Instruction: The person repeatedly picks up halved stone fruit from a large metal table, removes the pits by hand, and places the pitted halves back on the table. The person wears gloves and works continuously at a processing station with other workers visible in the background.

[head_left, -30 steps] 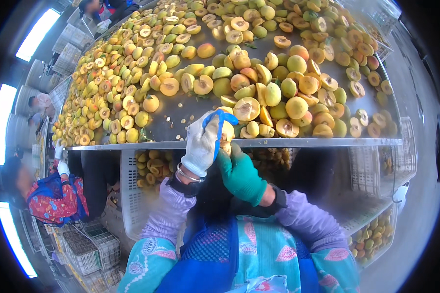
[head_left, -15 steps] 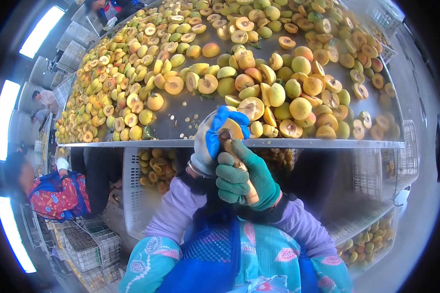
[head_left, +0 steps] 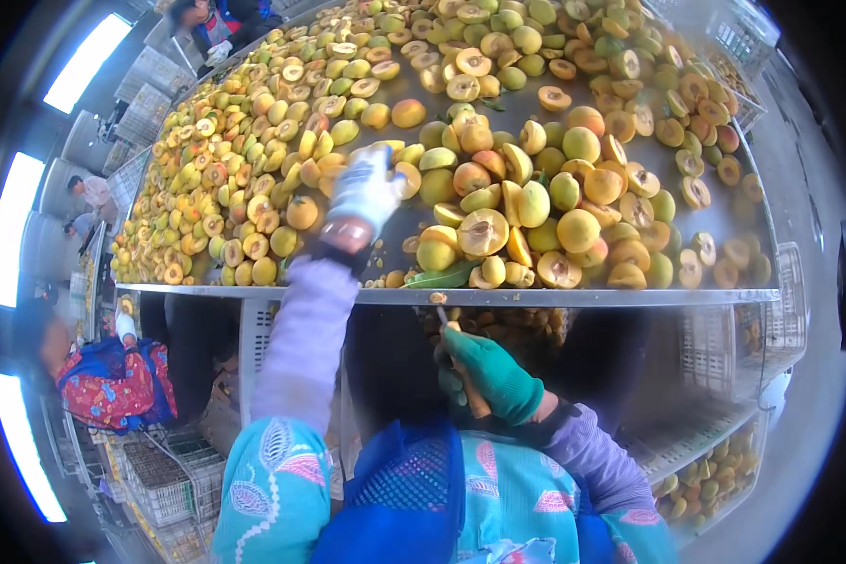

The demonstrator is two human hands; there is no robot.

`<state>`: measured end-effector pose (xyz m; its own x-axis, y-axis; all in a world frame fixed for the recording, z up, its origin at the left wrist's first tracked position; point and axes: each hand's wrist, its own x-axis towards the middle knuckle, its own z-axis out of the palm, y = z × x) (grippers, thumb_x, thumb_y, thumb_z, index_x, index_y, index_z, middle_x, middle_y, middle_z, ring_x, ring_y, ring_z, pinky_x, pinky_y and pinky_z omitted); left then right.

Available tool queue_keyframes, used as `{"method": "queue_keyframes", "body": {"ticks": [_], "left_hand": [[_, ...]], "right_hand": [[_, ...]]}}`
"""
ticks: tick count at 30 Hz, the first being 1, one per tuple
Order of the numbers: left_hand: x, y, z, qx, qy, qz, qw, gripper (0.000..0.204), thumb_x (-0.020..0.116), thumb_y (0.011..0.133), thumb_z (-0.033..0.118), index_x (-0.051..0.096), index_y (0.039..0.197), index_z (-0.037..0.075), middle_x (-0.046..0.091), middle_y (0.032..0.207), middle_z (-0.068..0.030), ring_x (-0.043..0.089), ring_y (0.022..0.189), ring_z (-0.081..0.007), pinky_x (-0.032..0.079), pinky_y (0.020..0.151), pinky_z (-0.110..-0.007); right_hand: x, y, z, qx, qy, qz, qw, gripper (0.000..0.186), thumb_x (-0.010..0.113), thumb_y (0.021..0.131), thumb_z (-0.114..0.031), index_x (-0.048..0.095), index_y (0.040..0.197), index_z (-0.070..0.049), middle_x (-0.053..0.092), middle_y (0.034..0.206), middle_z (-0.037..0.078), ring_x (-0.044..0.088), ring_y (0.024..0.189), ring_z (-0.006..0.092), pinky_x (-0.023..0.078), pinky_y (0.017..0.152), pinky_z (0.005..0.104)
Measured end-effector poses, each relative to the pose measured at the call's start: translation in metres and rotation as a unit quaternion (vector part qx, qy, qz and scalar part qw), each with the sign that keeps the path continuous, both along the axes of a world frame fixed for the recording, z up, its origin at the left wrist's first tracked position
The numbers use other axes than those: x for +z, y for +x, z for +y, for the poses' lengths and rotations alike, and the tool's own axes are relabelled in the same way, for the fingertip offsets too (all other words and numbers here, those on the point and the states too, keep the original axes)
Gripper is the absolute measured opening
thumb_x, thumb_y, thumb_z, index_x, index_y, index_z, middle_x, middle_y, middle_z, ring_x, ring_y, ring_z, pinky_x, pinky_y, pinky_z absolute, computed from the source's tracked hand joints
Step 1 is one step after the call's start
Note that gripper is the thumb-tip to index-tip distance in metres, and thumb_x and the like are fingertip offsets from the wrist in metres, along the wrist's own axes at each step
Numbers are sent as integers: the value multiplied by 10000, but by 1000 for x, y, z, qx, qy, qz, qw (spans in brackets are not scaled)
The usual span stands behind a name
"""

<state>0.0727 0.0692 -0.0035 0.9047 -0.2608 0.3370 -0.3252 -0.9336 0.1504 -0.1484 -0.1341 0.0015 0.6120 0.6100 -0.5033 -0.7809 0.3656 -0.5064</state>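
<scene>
My left hand [head_left: 367,188], in a white and blue glove, is stretched over the halved and whole yellow-orange fruit [head_left: 486,232] on the metal table [head_left: 630,296]; its fingers are blurred, and I cannot tell whether they hold a piece. My right hand [head_left: 489,374], in a green glove, is closed on a wooden-handled tool [head_left: 477,401] below the table's front edge. The tool's narrow metal end points up toward the edge, with a small tan bit [head_left: 438,298] at or just beyond it.
Under the table are a white crate [head_left: 254,357] and dark fruit pieces [head_left: 526,324]. Crates with fruit [head_left: 714,470] stand at the lower right. A co-worker in a red patterned top [head_left: 113,381] is at the left, near stacked crates [head_left: 169,479]; other workers [head_left: 207,28] are farther back.
My left hand has left my right hand and moved up and left over the fruit, blurring. My right hand, still on the tool, has dropped slightly below the table edge.
</scene>
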Motion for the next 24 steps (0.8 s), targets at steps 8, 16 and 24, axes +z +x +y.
{"method": "queue_keyframes", "body": {"ticks": [8,16,24], "left_hand": [[2,-30,-5,56,-209,359,908,548,791,710,244,547,1140,6,606,1042,-173,609,986,-289,498,843,-400],[23,-134,-39,-110,-603,289,735,471,408,1038,381,587,1156,-39,653,960,-141,664,764,-217,561,699,-326],[17,-142,-38,-205,-258,-41,943,185,566,963,101,604,1122,14,691,1011,-141,691,823,-261,574,762,-358]], "right_hand": [[-9,27,11,-182,-261,-304,898,324,568,986,-357,531,947,-37,584,661,100,603,576,255,453,489,397],[-6,23,30,-150,-392,-417,806,334,553,985,-346,531,948,-15,629,708,239,626,657,451,462,540,516],[13,10,23,-110,-396,-391,824,343,521,1010,-347,565,998,-7,632,696,131,644,626,253,490,580,380]]}}
